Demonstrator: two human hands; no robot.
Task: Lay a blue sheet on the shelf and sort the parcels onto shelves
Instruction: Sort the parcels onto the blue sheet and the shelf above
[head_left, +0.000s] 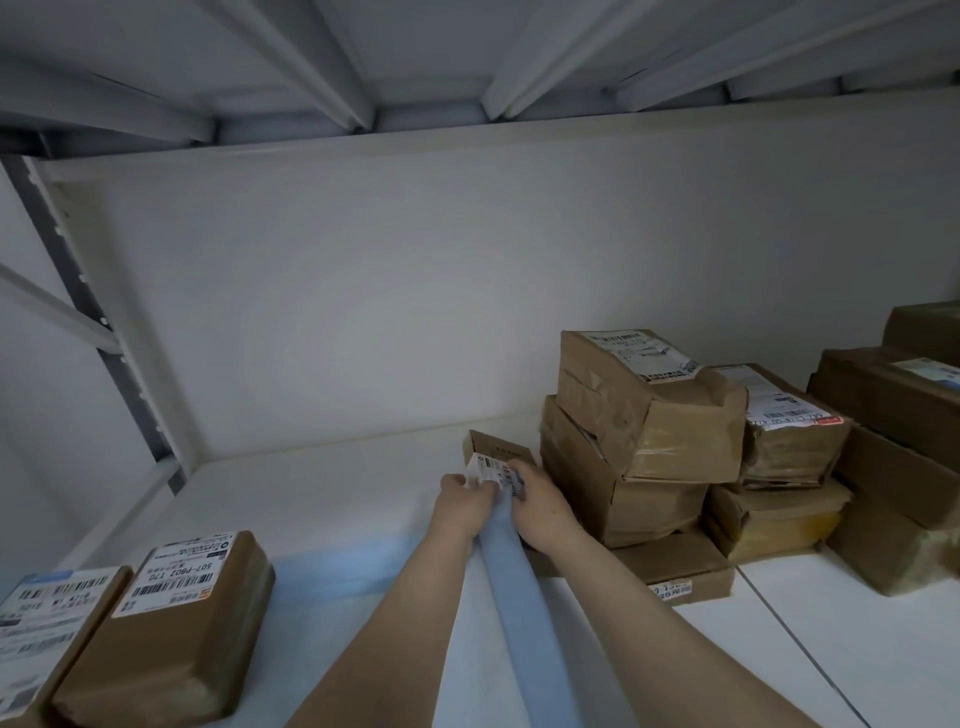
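Observation:
Both my hands reach deep into the white shelf (322, 483). My left hand (460, 504) and my right hand (540, 512) grip a small brown parcel (501, 449) by its white label, next to a stack of brown parcels (639, 436). A long blue sheet (524, 613), bunched into a narrow strip, runs between my forearms from the parcel toward me. Two labelled brown parcels (171, 623) lie at the shelf's front left.
More brown parcels (789, 441) are piled at the right, with larger boxes (893, 415) against the right edge. A flat parcel (680, 571) lies under the stack. A grey upright post (98, 322) stands at the left; the shelf above hangs low overhead.

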